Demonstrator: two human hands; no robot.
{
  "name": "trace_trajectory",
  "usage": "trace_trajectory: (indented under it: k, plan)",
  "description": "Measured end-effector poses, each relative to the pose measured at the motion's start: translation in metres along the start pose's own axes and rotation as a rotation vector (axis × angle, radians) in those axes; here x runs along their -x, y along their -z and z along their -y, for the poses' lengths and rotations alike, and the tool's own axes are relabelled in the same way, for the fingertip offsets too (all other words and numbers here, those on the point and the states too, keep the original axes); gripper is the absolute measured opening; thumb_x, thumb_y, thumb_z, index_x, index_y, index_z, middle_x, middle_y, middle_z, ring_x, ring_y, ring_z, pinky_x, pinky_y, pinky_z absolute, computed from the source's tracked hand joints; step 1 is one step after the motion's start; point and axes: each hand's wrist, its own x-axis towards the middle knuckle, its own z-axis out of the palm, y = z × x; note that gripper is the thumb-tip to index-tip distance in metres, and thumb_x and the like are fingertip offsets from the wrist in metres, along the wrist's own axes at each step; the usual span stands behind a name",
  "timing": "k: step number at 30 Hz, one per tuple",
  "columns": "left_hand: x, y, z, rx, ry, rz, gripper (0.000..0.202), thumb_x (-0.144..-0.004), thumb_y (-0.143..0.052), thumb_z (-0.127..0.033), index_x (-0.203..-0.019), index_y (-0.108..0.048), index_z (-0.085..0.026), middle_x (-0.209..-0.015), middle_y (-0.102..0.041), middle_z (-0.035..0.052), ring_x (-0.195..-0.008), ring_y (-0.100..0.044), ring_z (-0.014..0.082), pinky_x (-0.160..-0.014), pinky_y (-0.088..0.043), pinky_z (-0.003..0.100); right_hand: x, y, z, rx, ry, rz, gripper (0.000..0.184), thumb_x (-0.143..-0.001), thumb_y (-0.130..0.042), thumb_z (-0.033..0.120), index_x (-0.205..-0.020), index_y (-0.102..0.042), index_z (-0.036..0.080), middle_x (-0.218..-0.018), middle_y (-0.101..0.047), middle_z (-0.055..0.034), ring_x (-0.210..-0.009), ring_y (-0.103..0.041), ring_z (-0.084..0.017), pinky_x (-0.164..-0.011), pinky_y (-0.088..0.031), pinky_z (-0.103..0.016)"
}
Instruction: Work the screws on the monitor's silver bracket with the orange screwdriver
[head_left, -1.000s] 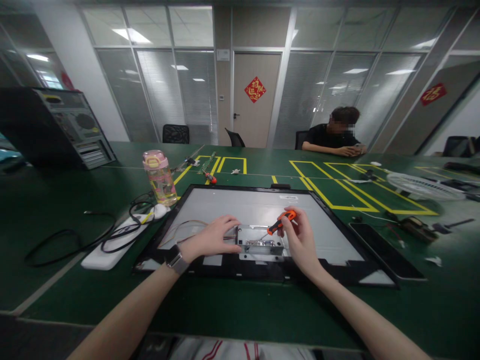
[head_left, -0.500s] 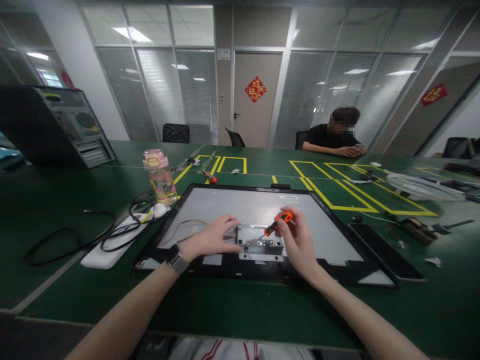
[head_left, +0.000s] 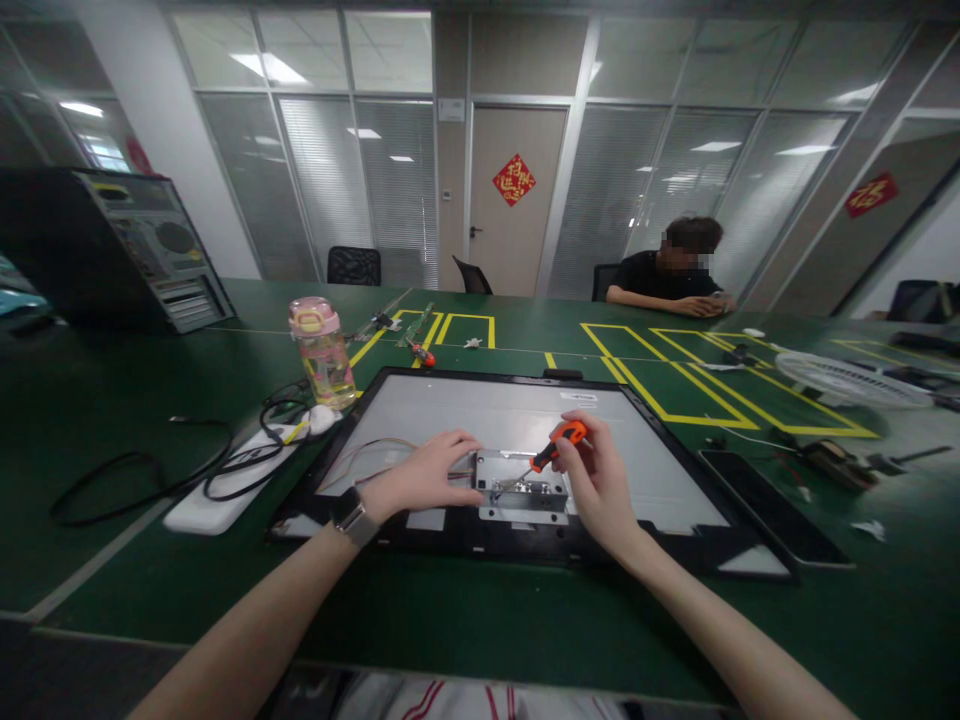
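A monitor panel (head_left: 517, 410) lies face down on the green table, its grey back up and black frame around it. A small metal board cover (head_left: 525, 488) sits near its front edge. My left hand (head_left: 431, 472) rests on the panel with its fingers pressed against the cover's left side. My right hand (head_left: 596, 480) is closed on an orange-handled screwdriver (head_left: 551, 447), whose tip points down-left onto the cover. Thin wires (head_left: 371, 452) run left from the cover across the panel.
A pink-capped bottle (head_left: 322, 352), black cables (head_left: 180, 470) and a white slab (head_left: 225, 485) lie to the left. A computer tower (head_left: 120, 250) stands far left. Another screwdriver (head_left: 421, 354) lies beyond the panel. A dark panel (head_left: 765, 505), small parts and a fan grille (head_left: 847, 378) are right. A person sits across the table.
The screwdriver handle has shifted slightly left and lower in my right hand, with small finger movement. My left hand has stayed on the cover.
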Motion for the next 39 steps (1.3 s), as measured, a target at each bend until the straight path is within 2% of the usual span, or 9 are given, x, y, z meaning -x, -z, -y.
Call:
trace_trajectory:
  k: [9, 15, 19, 23, 26, 29, 31, 35, 39]
  plan:
    - [0.0, 0.002, -0.003, 0.008, 0.011, 0.009, 0.064, -0.076, -0.07, -0.054, -0.13, -0.052, -0.024, -0.13, -0.051, 0.0082, -0.12, -0.05, 0.0264, -0.105, -0.039, 0.039, -0.003, -0.002, 0.005, 0.106, 0.108, 0.115, 0.024, -0.096, -0.048, 0.027, -0.12, -0.048, 0.026, -0.09, -0.059, -0.0033, -0.072, -0.061, -0.017, -0.063, -0.052, -0.031]
    - [0.0, 0.002, -0.005, 0.01, 0.005, -0.002, 0.062, -0.076, -0.072, -0.05, -0.129, -0.053, -0.024, -0.129, -0.052, 0.0082, -0.119, -0.05, 0.0266, -0.104, -0.04, 0.039, -0.013, -0.005, 0.012, 0.166, 0.217, 0.315, 0.03, -0.096, -0.046, 0.023, -0.126, -0.046, 0.025, -0.098, -0.062, -0.0075, -0.084, -0.062, -0.021, -0.076, -0.052, -0.038]
    - [0.0, 0.003, -0.005, 0.014, -0.003, -0.006, 0.063, -0.077, -0.071, -0.052, -0.13, -0.052, -0.024, -0.128, -0.053, 0.0083, -0.117, -0.051, 0.027, -0.102, -0.042, 0.039, -0.017, -0.008, 0.014, 0.151, 0.198, 0.328, 0.029, -0.096, -0.046, 0.025, -0.125, -0.047, 0.025, -0.1, -0.062, -0.0076, -0.084, -0.062, -0.022, -0.075, -0.052, -0.037]
    - [0.002, 0.004, -0.008, 0.021, 0.017, -0.014, 0.068, -0.076, -0.073, -0.049, -0.134, -0.049, -0.025, -0.131, -0.052, 0.0089, -0.119, -0.051, 0.0281, -0.103, -0.042, 0.042, -0.019, -0.005, 0.011, 0.047, 0.094, 0.196, 0.027, -0.097, -0.046, 0.028, -0.124, -0.047, 0.024, -0.093, -0.06, -0.0045, -0.072, -0.06, -0.018, -0.067, -0.051, -0.033]
    - [0.004, 0.004, -0.017, 0.093, -0.024, -0.099, 0.065, -0.073, -0.077, -0.036, -0.131, -0.05, -0.025, -0.131, -0.051, 0.0082, -0.119, -0.052, 0.0261, -0.103, -0.043, 0.04, -0.025, 0.007, 0.001, -0.071, 0.011, -0.053, 0.024, -0.095, -0.051, 0.034, -0.117, -0.051, 0.025, -0.084, -0.058, -0.0005, -0.06, -0.054, -0.013, -0.056, -0.048, -0.028]
    - [0.004, 0.001, -0.03, 0.146, -0.084, -0.138, 0.021, -0.081, -0.07, -0.026, -0.101, -0.065, -0.022, -0.127, -0.054, 0.0067, -0.114, -0.056, 0.0227, -0.101, -0.045, 0.037, -0.034, 0.023, -0.017, -0.196, -0.107, -0.267, 0.027, -0.09, -0.057, 0.042, -0.11, -0.054, 0.024, -0.079, -0.057, 0.0013, -0.055, -0.052, -0.011, -0.048, -0.043, -0.024]
    - [0.003, -0.003, -0.037, 0.123, -0.119, -0.135, 0.005, -0.085, -0.064, -0.023, -0.088, -0.068, -0.021, -0.123, -0.056, 0.0067, -0.111, -0.058, 0.0212, -0.099, -0.046, 0.035, -0.039, 0.032, -0.031, -0.283, -0.183, -0.349, 0.03, -0.084, -0.062, 0.047, -0.101, -0.056, 0.023, -0.071, -0.054, 0.0038, -0.05, -0.048, -0.009, -0.044, -0.038, -0.022]
    - [0.002, -0.011, -0.042, -0.02, -0.178, -0.105, 0.01, -0.089, -0.061, -0.023, -0.087, -0.071, -0.022, -0.117, -0.06, 0.0062, -0.108, -0.058, 0.0214, -0.096, -0.047, 0.035, -0.043, 0.037, -0.047, -0.386, -0.312, -0.381, 0.036, -0.074, -0.071, 0.049, -0.091, -0.056, 0.021, -0.062, -0.052, 0.0063, -0.045, -0.046, -0.008, -0.041, -0.035, -0.021]
    - [0.001, -0.012, -0.039, -0.102, -0.188, -0.076, 0.014, -0.091, -0.06, -0.023, -0.088, -0.073, -0.023, -0.117, -0.061, 0.0053, -0.106, -0.058, 0.0217, -0.094, -0.046, 0.036, -0.041, 0.032, -0.042, -0.451, -0.358, -0.388, 0.038, -0.07, -0.074, 0.048, -0.092, -0.058, 0.021, -0.065, -0.056, 0.0049, -0.046, -0.046, -0.008, -0.041, -0.035, -0.021]
